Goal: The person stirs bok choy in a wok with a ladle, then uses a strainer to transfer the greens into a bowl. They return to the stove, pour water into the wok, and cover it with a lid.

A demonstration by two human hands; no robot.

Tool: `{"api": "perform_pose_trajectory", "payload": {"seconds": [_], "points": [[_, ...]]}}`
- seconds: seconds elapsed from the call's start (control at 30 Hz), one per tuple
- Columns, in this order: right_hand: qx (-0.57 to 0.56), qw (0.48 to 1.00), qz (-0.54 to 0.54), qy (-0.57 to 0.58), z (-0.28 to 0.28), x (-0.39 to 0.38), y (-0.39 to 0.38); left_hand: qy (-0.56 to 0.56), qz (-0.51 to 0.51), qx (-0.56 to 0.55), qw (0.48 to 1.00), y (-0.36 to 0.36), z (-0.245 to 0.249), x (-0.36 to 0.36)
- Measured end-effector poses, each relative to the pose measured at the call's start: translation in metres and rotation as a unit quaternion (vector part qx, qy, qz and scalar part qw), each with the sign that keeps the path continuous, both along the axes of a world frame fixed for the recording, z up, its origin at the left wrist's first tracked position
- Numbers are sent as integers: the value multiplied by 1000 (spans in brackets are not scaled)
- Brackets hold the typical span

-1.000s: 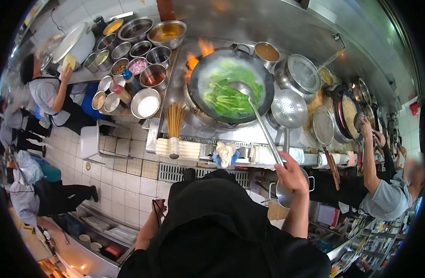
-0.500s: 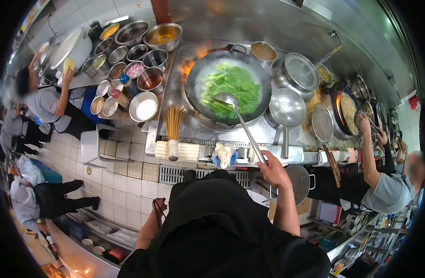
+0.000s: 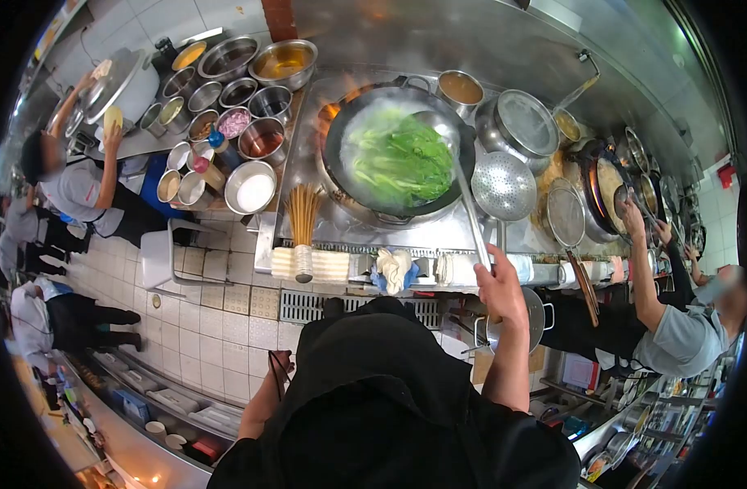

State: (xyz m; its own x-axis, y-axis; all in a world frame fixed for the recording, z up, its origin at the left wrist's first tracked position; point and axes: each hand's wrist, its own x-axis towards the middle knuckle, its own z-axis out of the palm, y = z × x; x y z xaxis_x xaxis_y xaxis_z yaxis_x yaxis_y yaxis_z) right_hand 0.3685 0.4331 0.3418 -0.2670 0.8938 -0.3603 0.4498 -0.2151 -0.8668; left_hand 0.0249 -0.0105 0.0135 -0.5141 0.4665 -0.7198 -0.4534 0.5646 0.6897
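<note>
In the head view, the right grip point(image 3: 504, 292) is closed round a long metal ladle point(image 3: 473, 213), its bowl in the wok point(image 3: 338, 151) at the far-right edge of the steaming leafy greens point(image 3: 402, 159). The left grip point(image 3: 282, 364) hangs well apart from the wok, by a dark cord point(image 3: 273, 367); whether it holds the cord, I cannot tell.

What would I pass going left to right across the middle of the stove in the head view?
Bundle of thin sticks → big wok → scoop with holes → mesh strainer.
</note>
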Motion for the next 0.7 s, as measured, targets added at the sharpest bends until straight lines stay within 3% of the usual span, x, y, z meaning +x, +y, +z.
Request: {"api": "perform_pose_trajectory", "payload": {"seconds": [0.13,0.2,0.27,0.4,0.43,0.47,0.5,0.53,0.6,0.7], "points": [[-15,997,-29,64,12,8,7,38,-23,-20,999,-2,-6,-3],[3,998,-26,59,10,9,13,35,-79,-21,996,-3,-18,-10],[-17,998,-30,49,11,7,21,16,-67,-47,996,2,-21,-16],[-61,992,-17,110,-18,-7,48,-14,-63,-73,995,17,-4,-24],[-80,988,-11,129,-26,-14,54,-13,-63,-73,995,9,-22,-29],[-99,984,-4,148,-35,-22,61,110,-190,-8,976,-6,-54,-39],[-99,984,-4,148,-45,-30,67,229,-309,57,921,-13,-69,-43],[-127,977,-14,170,-56,-38,74,229,-309,57,921,-11,-67,-43],[-155,969,-21,193,-75,-53,84,130,-233,-43,963,-6,-64,-43],[-154,967,-29,198,-94,-70,94,100,-176,-15,979,-18,-75,-40]]}}
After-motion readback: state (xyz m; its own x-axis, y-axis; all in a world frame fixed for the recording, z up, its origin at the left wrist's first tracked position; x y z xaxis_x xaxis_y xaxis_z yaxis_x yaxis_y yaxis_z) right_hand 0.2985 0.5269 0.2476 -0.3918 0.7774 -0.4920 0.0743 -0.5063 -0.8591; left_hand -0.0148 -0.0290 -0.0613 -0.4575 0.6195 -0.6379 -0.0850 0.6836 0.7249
